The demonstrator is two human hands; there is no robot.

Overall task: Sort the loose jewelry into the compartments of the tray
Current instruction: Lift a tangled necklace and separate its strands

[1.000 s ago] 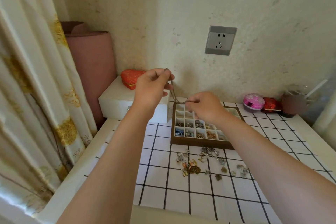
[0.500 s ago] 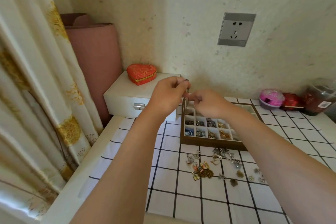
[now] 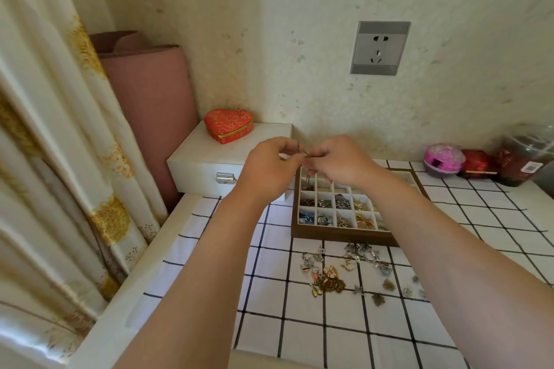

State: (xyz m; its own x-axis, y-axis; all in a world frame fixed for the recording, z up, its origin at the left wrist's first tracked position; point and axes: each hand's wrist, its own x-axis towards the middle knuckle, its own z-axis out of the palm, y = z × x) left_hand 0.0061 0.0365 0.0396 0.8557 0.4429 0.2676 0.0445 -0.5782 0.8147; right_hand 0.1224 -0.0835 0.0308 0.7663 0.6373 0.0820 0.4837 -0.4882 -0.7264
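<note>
A wooden tray (image 3: 338,234) with white compartments sits on the checked cloth; its two near rows hold sorted pieces. Both hands hover over the tray's far left corner. My left hand (image 3: 269,169) and my right hand (image 3: 338,160) pinch a thin dark chain (image 3: 303,152) between their fingertips, which nearly touch. The chain's lower end hangs down into a far-left compartment (image 3: 308,186). Loose jewelry (image 3: 335,271) lies scattered on the cloth just in front of the tray.
A white box (image 3: 209,165) with a metal clasp stands left of the tray, a red heart-shaped case (image 3: 229,125) on top. A pink round case (image 3: 443,159), a red case (image 3: 476,162) and a dark container (image 3: 524,159) line the back right. Curtain (image 3: 60,159) hangs at left.
My left hand has come down from its raised position to meet the right hand, so the chain between them is now gathered short. The view has tilted up and shifted.
</note>
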